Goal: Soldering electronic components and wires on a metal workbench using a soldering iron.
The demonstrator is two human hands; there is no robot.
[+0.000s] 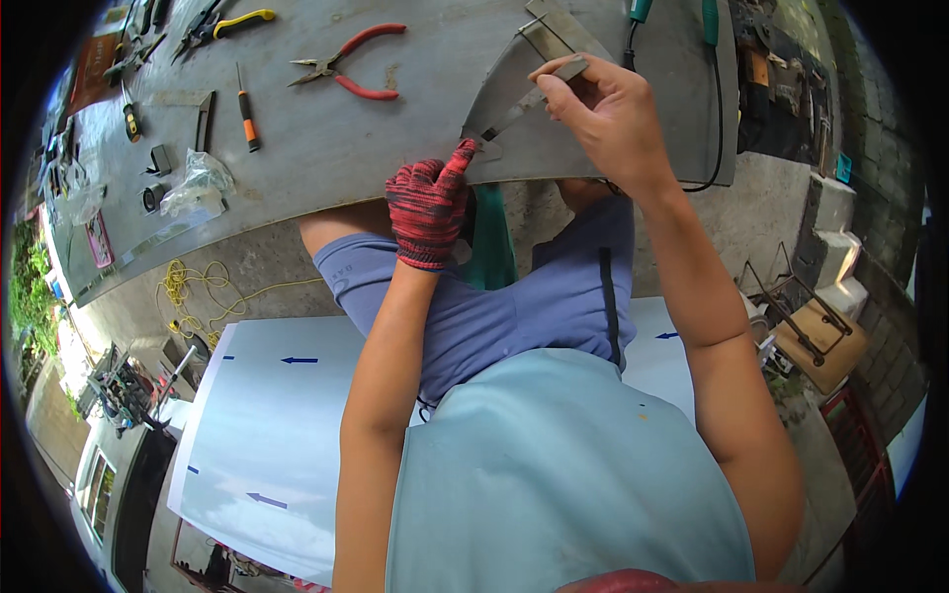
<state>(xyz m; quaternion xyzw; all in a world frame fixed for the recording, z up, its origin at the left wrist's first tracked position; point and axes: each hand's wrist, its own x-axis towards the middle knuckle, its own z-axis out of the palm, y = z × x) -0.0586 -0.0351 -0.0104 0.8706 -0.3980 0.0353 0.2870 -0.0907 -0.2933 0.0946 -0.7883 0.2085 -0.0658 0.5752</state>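
Note:
My left hand [427,212], in a red and black knit glove, is closed at the table's front edge. One gloved digit stretches forward to the pointed end of a curved grey sheet-metal piece [502,91], and what its curled fingers hold, if anything, is hidden. In my bare right hand [613,109], pinched between thumb and fingers, is a thin flat tool [516,112] with a grey block-like upper end. Its dark tip points down and left, near the gloved digit. Past the right hand, a thin metal frame-like piece [546,35] lies over the sheet metal.
On the grey metal table [326,148] lie red-handled pliers [351,64], an orange and black screwdriver [246,121], a metal square [203,119] and a clear plastic bag [201,183]. A black cord [720,119] runs down the right side. Yellow cable [188,287] coils on the floor.

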